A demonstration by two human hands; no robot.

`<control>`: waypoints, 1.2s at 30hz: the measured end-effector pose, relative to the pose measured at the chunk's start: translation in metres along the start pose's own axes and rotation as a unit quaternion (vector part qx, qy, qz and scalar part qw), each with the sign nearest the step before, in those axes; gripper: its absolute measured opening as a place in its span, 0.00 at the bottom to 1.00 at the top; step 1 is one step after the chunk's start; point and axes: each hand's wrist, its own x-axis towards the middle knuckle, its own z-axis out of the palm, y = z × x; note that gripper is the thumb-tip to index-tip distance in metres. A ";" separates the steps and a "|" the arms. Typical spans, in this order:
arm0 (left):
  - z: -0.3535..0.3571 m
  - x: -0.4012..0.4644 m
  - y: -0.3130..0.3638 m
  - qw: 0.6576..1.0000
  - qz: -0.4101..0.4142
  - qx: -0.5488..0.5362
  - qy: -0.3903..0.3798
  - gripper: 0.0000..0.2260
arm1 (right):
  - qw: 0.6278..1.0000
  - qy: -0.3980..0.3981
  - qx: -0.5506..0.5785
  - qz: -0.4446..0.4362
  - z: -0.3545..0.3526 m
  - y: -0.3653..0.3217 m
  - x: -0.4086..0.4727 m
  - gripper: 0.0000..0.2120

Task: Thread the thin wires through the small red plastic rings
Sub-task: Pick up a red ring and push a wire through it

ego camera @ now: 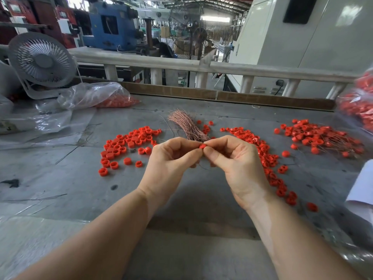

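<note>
My left hand and my right hand meet above the middle of the grey table. Between their fingertips they pinch one small red plastic ring. A thin dark wire loops out below the hands. Just behind the hands lies a bundle of thin copper-coloured wires, fanned toward the back. Loose red rings are scattered to the left of the hands, and more red rings trail off to the right. At the far right lies a heap of rings with wires through them.
A white desk fan stands at the back left beside a clear plastic bag of red rings. Another bag of red rings sits at the right edge. White paper lies at the right. A wooden rim borders the table's back.
</note>
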 end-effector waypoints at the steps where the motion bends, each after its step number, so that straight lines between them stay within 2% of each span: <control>1: 0.000 0.000 0.000 1.000 -0.003 -0.013 -0.008 0.06 | 1.000 0.006 0.016 0.011 0.000 -0.001 0.000 0.10; 9: -0.003 0.001 -0.002 1.000 0.004 -0.009 -0.021 0.10 | 0.995 0.004 0.073 0.075 -0.002 -0.006 0.001 0.11; 21: -0.003 0.002 -0.004 1.000 -0.023 0.003 -0.015 0.07 | 0.994 -0.001 0.074 0.084 0.000 -0.001 0.001 0.05; 24: -0.003 0.001 -0.005 1.000 -0.021 0.016 -0.012 0.12 | 0.995 -0.012 0.068 0.074 0.002 -0.001 0.000 0.02; 26: -0.003 0.001 -0.005 1.000 -0.010 0.020 -0.008 0.13 | 0.996 -0.020 0.058 0.067 0.002 -0.001 0.000 0.02; 30: -0.003 0.004 -0.006 1.000 -0.006 -0.009 0.012 0.10 | 0.996 -0.027 0.044 0.076 0.001 -0.002 0.000 0.08; 36: -0.003 0.005 -0.011 1.000 0.002 -0.017 0.019 0.08 | 0.994 0.032 0.048 0.089 -0.001 -0.001 0.001 0.06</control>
